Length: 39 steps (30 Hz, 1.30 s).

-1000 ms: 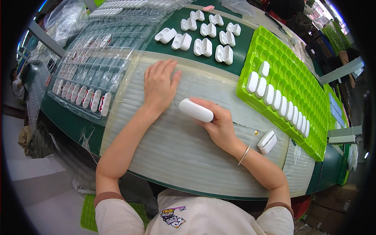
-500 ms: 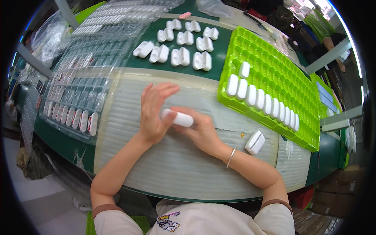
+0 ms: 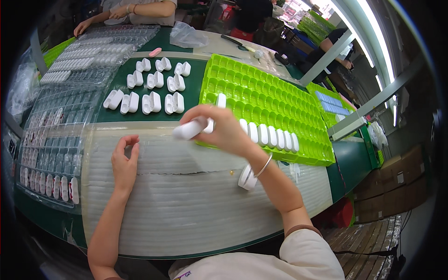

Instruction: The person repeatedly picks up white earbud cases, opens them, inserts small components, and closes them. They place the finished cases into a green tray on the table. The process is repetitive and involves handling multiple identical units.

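Note:
A white earbud case, smeared by motion, is in my right hand, which is raised above the mat beside the near left corner of a green tray. White closed cases stand in a row in the tray's near pockets, partly hidden by that hand. Below my right wrist, another white case lies on the grey ribbed mat. My left hand is over the mat's left part, holding nothing, with its thumb and forefinger apart.
Several white cases with lids up stand in rows on the green table behind the mat. Clear plastic trays with small red-and-white parts lie at left. A pink oval piece and a plastic bag lie farther back. A co-worker's hand is at far left.
My hands have parted. The right one has carried the white case up and toward the green tray, while the left has let go and drawn back left. The view has swung right.

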Available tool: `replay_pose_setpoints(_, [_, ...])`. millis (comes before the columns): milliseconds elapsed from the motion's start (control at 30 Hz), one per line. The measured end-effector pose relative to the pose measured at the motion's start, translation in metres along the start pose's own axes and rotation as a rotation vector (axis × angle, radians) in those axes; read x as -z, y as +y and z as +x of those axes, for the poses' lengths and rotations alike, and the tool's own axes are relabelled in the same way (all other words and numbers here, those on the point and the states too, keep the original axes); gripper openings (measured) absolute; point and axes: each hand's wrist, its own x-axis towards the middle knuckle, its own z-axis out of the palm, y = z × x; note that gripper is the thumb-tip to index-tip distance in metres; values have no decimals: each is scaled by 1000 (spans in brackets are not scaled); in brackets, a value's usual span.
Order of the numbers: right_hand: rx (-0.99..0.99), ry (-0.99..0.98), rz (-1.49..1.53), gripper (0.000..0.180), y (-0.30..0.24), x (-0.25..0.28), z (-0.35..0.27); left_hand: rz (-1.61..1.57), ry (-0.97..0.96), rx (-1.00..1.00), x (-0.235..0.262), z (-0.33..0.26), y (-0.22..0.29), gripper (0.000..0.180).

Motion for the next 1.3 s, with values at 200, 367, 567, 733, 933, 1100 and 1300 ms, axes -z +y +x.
replay_pose_setpoints(200, [54, -405, -557, 26, 78, 72, 64, 11, 24, -86, 0, 1, -5, 15])
replay_pose_setpoints(367, [-165, -592, -603, 34, 110, 61, 78, 8, 36, -113, 3, 1, -6, 14])
replay_pose_setpoints(567, [-35, -548, -545, 45, 98, 25, 101, 3, 37, -91, 7, 1, -4, 14])
replay_pose_setpoints(733, [35, -659, -633, 39, 112, -9, 119, 3, 36, -124, 2, 2, -6, 14])
replay_pose_setpoints(933, [-100, -560, -624, 32, 103, 4, 117, 2, 34, -178, -5, 5, -8, 14])
replay_pose_setpoints(1100, [-166, -195, -143, 24, 32, -23, 72, 20, 135, -270, 12, -1, 3, 18])
replay_pose_setpoints(1300, [-392, -52, 449, 19, 6, -108, -36, -124, 133, -149, 9, 1, 13, 19])
